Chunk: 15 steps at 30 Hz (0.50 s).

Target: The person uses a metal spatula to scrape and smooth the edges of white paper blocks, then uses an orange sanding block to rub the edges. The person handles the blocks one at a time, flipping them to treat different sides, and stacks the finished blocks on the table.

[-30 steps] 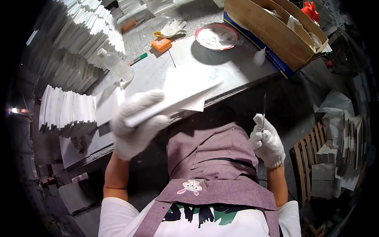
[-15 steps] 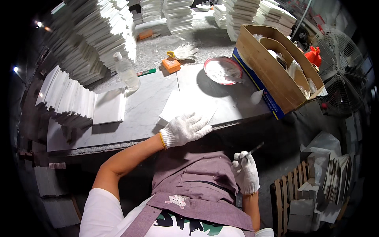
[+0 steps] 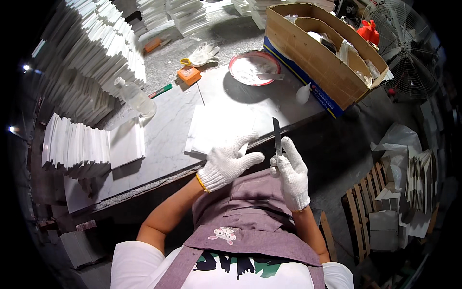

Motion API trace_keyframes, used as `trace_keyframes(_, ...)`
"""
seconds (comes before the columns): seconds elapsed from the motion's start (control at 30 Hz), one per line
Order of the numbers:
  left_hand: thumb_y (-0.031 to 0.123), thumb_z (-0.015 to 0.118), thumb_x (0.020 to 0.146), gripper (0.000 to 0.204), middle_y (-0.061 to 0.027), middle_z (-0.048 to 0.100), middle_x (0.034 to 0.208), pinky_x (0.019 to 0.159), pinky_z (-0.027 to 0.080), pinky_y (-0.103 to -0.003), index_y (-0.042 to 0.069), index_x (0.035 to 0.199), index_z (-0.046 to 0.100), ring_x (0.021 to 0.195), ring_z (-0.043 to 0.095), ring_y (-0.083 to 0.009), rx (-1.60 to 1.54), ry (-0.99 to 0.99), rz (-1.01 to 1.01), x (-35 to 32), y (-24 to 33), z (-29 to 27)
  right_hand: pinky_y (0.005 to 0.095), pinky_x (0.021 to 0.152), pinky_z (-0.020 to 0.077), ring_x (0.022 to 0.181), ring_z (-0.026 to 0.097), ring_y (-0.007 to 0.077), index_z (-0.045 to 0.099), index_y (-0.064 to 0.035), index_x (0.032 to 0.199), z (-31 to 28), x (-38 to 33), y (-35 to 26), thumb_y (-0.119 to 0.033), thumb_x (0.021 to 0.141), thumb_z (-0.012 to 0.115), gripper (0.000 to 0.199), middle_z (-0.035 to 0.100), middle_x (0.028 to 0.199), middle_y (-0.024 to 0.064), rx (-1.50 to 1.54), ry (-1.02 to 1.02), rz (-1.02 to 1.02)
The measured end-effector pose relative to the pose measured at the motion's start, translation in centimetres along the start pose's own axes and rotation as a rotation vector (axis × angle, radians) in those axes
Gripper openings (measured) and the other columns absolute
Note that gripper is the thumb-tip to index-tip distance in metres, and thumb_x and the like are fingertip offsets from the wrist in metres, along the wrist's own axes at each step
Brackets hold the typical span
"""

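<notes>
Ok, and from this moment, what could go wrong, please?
The right hand holds a thin dark tool upright close to the left hand, so a careless move might poke that hand. The white panel lies near the front edge of the table and could perhaps slip off if pushed.

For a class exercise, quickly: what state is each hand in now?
Left hand: open, thumb spread, at the white tile's near edge; whether it grips cannot be told.
Right hand: closed, holding a thin dark blade.
</notes>
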<state>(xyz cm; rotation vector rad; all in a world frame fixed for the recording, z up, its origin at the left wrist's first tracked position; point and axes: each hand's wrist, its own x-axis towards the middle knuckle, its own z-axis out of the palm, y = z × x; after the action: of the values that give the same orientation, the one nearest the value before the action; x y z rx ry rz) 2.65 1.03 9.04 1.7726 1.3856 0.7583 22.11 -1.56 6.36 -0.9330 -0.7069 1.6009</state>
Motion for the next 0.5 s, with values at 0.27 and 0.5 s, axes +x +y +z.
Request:
trace_keyframes(0.27, 0.017, 0.066, 0.095, 0.030, -0.0025, 0.064, 0.096, 0.076, 0.051, -0.024, -0.002, 0.118, 0.058, 0.083, 0.060, -0.0081, -0.873, -0.116, -0.220, 1.5, 2.4, 3.1, 0.0225, 0.078, 0.0513, 0.088, 0.060, 0.0101, 0.040, 0.0034, 0.145, 1.3, 0.3, -0.4, -0.002, 0.097, 0.053, 0.049, 0.064, 0.110, 0.0079, -0.227, 0.076, -0.109)
trace_keyframes(0.5, 0.013, 0.068, 0.092, 0.030, -0.0057, 0.067, 0.102, 0.081, 0.054, -0.025, -0.002, 0.118, 0.062, 0.091, 0.063, -0.0104, -0.859, -0.071, -0.317, 0.8, 1.1, 3.6, 0.0242, 0.086, 0.0512, 0.100, 0.062, 0.0120, 0.043, 0.0044, 0.143, 2.3, 0.9, -0.2, 0.002, 0.096, 0.049, 0.047, 0.063, 0.121, 0.0110, -0.335, 0.052, -0.106)
